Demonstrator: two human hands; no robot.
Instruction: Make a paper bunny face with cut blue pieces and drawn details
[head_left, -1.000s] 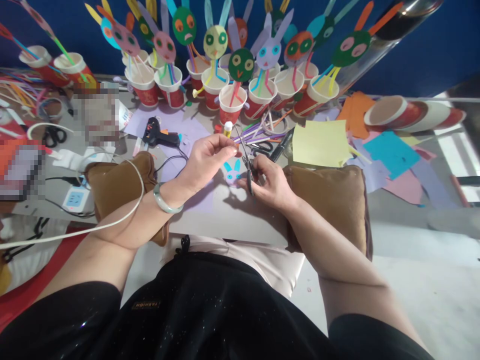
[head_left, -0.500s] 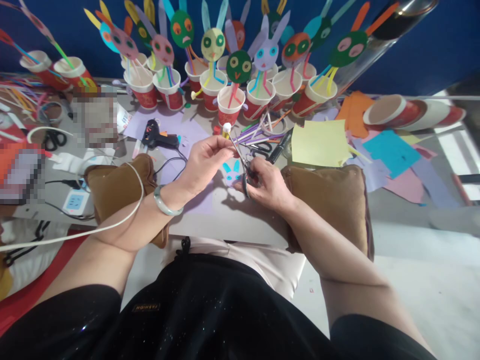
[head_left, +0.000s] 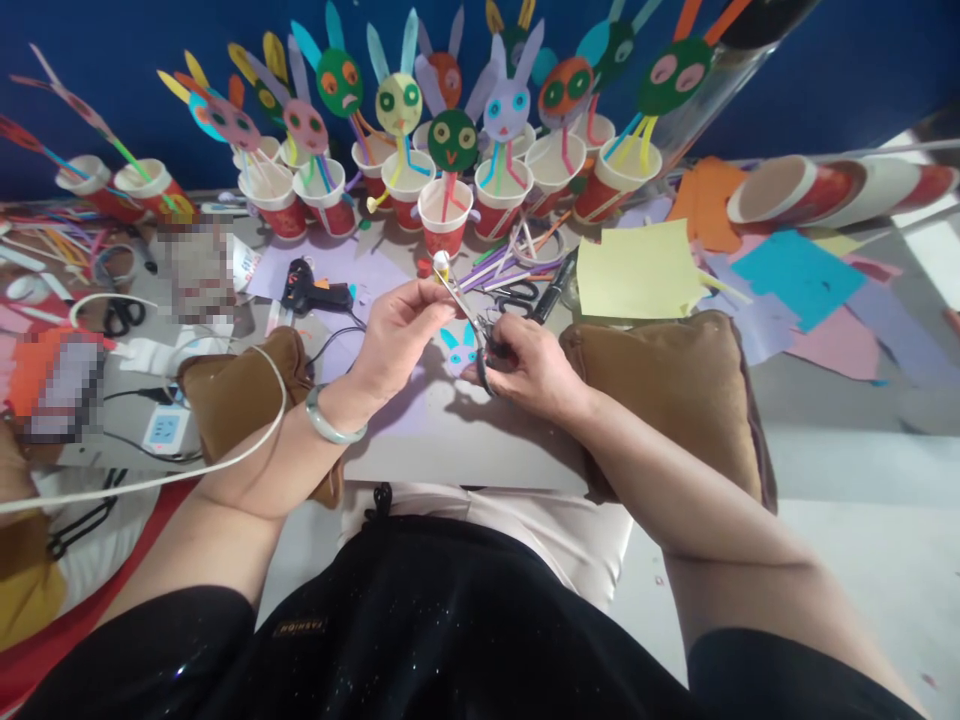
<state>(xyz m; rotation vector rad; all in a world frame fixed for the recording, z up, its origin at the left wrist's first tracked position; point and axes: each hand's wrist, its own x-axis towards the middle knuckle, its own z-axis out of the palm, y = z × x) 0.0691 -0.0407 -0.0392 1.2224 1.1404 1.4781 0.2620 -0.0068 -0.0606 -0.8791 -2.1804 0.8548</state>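
My right hand (head_left: 531,362) is closed round the dark handles of a pair of scissors (head_left: 471,316), whose parted blades point up and left. Close to the blades, my left hand (head_left: 405,335) pinches with thumb and forefinger; what lies between the fingertips is too small to make out. Beneath the scissors, a lilac paper rabbit face (head_left: 459,352) with blue ears and eyes lies on the table (head_left: 465,435). Just beyond my fingers stands a small glue bottle (head_left: 442,266) with a white cap. A jade-coloured bangle circles my left wrist.
Paper cups (head_left: 444,238) holding several rabbit-faced figures stand along the blue wall. A black glue gun (head_left: 319,290) lies left on purple paper. Brown cushions (head_left: 675,390) flank my forearms. Yellow sheets (head_left: 637,270) and coloured scraps lie right. A white cable (head_left: 259,440) crosses over my left arm.
The camera view has shifted slightly, so the cups and wall sit further left. Both hands keep nearly the same pose, with the scissors still near the left fingertips.
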